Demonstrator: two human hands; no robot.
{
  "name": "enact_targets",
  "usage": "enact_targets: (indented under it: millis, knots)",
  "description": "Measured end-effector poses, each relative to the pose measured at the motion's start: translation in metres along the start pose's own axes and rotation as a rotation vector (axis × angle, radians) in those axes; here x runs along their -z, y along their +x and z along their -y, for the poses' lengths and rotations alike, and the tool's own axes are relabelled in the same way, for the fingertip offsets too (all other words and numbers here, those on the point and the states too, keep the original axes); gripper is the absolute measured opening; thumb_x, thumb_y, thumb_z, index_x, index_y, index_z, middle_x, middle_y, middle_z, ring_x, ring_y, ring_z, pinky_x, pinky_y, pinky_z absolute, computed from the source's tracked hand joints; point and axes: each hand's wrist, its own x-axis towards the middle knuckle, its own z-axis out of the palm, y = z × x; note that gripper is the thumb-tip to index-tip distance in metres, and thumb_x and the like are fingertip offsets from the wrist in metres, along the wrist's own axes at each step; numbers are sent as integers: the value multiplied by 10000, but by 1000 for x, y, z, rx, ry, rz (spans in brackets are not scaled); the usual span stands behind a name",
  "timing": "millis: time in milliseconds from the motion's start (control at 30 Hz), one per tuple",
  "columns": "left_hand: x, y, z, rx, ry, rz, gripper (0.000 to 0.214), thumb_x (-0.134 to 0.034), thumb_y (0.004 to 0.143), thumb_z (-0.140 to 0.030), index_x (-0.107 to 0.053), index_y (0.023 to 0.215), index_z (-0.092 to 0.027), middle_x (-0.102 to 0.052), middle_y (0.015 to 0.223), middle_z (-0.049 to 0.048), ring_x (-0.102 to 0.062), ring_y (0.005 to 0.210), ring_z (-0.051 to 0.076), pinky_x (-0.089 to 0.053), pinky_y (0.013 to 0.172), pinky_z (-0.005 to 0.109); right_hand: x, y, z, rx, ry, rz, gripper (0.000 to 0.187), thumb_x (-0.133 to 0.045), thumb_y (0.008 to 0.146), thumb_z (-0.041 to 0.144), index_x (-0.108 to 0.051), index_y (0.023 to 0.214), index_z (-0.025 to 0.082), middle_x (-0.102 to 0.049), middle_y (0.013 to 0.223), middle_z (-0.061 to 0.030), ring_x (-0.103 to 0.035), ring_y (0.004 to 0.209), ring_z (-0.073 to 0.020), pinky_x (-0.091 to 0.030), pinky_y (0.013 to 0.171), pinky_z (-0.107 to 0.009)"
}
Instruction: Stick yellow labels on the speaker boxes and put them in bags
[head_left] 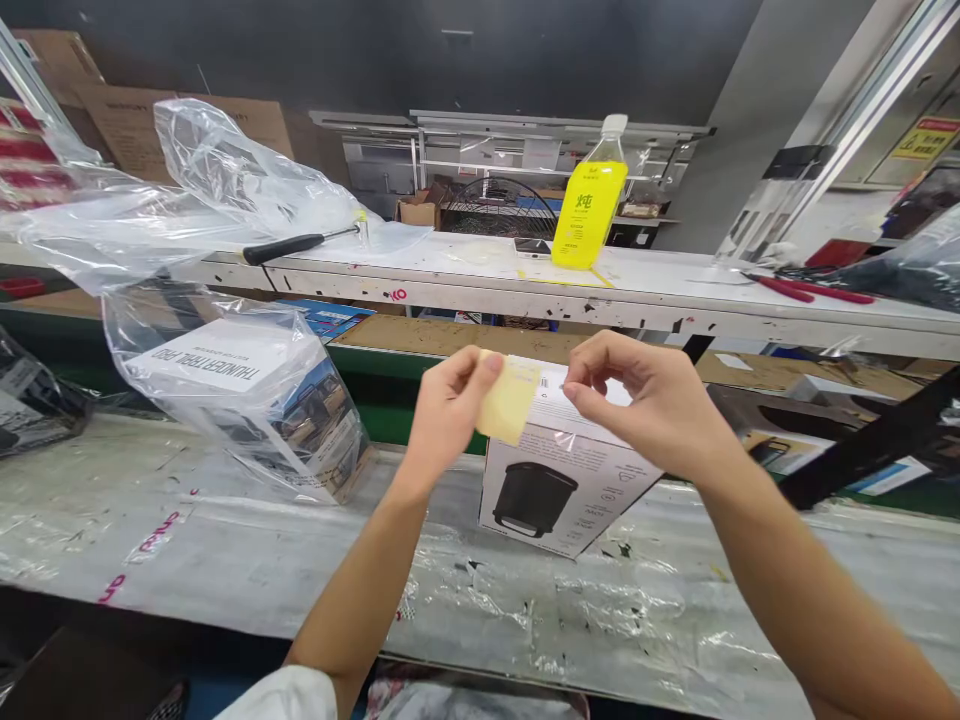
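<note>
My left hand [452,408] pinches a small pale yellow paper sheet [510,402] between thumb and fingers; faint print shows along its top. To its right, my right hand [637,395] is closed in a pinch, and whatever its fingertips hold is too small to make out. Both hands are above a white printed carton [536,500] that stands on the plastic-covered bench [300,550]. A black bin-shaped product is pictured on the carton's near face. The yellow sheet and my right hand hide parts of its top.
Left of the carton stands another box [247,400] in a clear plastic bag. The shelf [465,262] above holds a hammer-like tool [300,243], a phone [532,246], a yellow-labelled bottle [590,200] and red-handled pliers [810,290]. A black bar [870,440] slants at right.
</note>
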Motion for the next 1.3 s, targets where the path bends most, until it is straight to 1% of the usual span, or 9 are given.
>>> enact_targets:
  millis: [67,133,233,333,500,1000,1100,1233,1300]
  knots:
    - [16,-4,25,86,-152,-59,355,-677,945,-476,-593,751,-191,-525,695,-27,-438,611,111,-324,543,231,4,13,-7,-156,85,203,161,-679,886,373,-665,855,215,-681,867,-11,-585,760,-160,-468,699,-313]
    - [26,-13,51,195,-268,-30,328,-693,929,-470,-642,785,-181,-547,711,-11,-456,621,116,-326,545,230,2,25,-14,-236,71,365,235,-645,900,434,-671,873,202,-687,887,-22,-588,786,-171,-454,725,-323]
    - [26,-32,84,310,-418,75,322,-716,903,-463,-674,786,-166,-576,772,15,-487,660,126,-367,594,241,-10,36,-16,-239,-43,460,234,-604,912,415,-671,880,192,-681,880,-28,-575,771,-172,-432,719,-319]
    - [20,-46,100,296,-548,99,344,-730,888,-439,-634,709,-161,-563,811,21,-494,699,133,-391,652,255,-20,40,-9,-204,-120,525,197,-563,931,369,-658,879,204,-668,838,-14,-558,725,-161,-406,658,-296]
    - [19,-51,103,259,-598,114,322,-703,914,-405,-624,713,-166,-556,842,31,-504,760,153,-396,711,275,-28,42,-3,-180,-193,591,159,-546,927,314,-618,826,213,-653,804,2,-536,695,-144,-390,619,-274]
    - [23,-50,108,252,-624,159,317,-673,943,-391,-633,724,-166,-564,862,39,-492,755,150,-379,701,282,-30,56,9,-183,-345,733,166,-552,925,334,-622,816,230,-686,794,4,-565,646,-147,-372,562,-277]
    - [23,-50,107,252,-615,151,320,-683,933,-396,-635,714,-167,-565,848,39,-496,759,156,-383,706,284,-33,57,5,-184,-401,689,117,-599,880,352,-617,889,236,-701,870,-12,-598,724,-179,-390,605,-289]
    - [24,-51,107,259,-621,159,320,-676,934,-386,-632,702,-169,-570,838,37,-502,752,159,-382,704,288,-26,53,-8,-191,-425,593,355,-660,859,476,-568,1098,229,-702,1022,-60,-626,853,-235,-448,695,-330]
    - [25,-51,107,268,-616,162,318,-677,932,-390,-638,704,-171,-580,844,39,-504,751,161,-385,707,291,-14,46,-16,-207,-353,535,349,-629,896,475,-571,1135,228,-701,1123,-79,-648,940,-254,-494,776,-361]
